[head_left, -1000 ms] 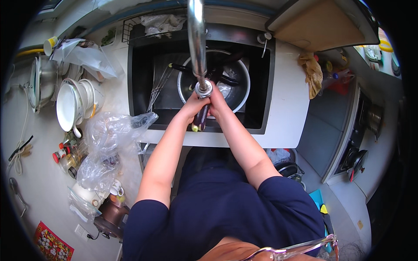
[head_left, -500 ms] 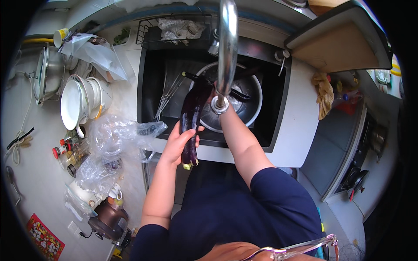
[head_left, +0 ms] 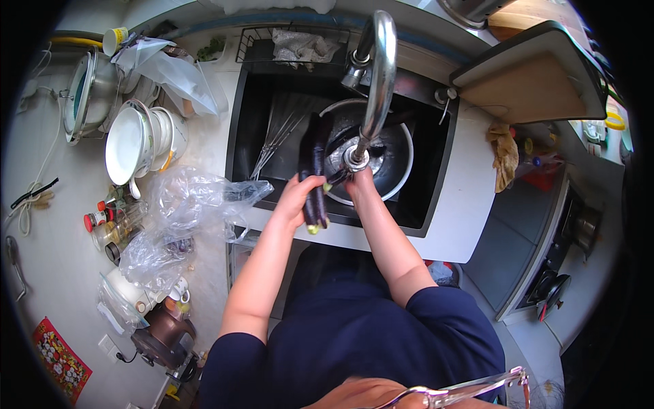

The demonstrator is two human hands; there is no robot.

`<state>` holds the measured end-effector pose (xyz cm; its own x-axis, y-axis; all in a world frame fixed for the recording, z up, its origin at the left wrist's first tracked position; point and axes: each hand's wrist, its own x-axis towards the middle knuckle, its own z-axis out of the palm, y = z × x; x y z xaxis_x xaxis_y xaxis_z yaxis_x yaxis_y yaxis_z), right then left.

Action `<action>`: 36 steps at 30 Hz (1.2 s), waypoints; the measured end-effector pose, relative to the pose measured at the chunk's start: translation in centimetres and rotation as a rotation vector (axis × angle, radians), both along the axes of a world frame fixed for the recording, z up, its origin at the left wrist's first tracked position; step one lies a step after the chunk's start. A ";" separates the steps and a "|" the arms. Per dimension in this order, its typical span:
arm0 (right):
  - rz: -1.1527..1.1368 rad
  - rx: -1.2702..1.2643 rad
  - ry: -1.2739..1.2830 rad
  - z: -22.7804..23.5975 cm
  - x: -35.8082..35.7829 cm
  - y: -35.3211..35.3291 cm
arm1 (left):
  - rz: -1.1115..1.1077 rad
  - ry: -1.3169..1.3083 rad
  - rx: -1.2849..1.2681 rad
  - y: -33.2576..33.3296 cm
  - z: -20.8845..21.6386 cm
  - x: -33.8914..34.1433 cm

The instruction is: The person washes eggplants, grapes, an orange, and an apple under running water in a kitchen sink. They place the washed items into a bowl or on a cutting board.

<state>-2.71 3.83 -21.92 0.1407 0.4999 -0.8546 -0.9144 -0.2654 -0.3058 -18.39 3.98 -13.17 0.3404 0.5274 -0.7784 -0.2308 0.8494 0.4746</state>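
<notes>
Two long dark purple eggplants lie side by side in my left hand, their pale green stem ends toward me. The fingers wrap around them near the stems, thumb on top. My right hand is beneath the faucet head, which hides part of its fingers. It grips another eggplant, whose green stem tip points toward my left hand. Below is a round metal basin with water and more dark purple shapes partly inside. The basin stands in a black sink.
A wire whisk leans in the sink's left part. Clear plastic bags, stacked white bowls and jars crowd the left counter. A cutting board stands at the back right, near a brown cloth.
My left hand has moved up and right with its eggplants. My right hand has drawn back toward me, and its eggplant's stem now points down beside my left hand. The view has shifted slightly.
</notes>
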 end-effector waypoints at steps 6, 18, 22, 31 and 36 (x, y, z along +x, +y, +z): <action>0.313 -0.086 -0.340 4.0 0.3 -4.0 | -0.150 -0.134 -0.186 0.4 -0.1 5.5; 0.005 -0.069 0.264 -6.2 5.2 1.2 | -0.287 0.057 0.000 -1.3 6.2 5.9; -0.018 0.115 0.291 -9.0 4.5 2.0 | -0.329 -0.022 -0.035 -1.4 5.5 4.4; 0.128 -0.001 0.066 -1.7 0.5 0.2 | -0.209 -0.026 -0.097 -0.2 3.1 4.5; -0.098 -0.129 0.026 -8.3 6.0 4.0 | -0.244 -0.052 -0.141 -1.4 7.0 2.5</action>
<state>3.28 7.86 -30.22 0.1602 0.3711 -0.9147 -0.9450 -0.2099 -0.2507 -15.93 2.61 -6.18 0.4858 0.3123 -0.8164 -0.0321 0.9397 0.3404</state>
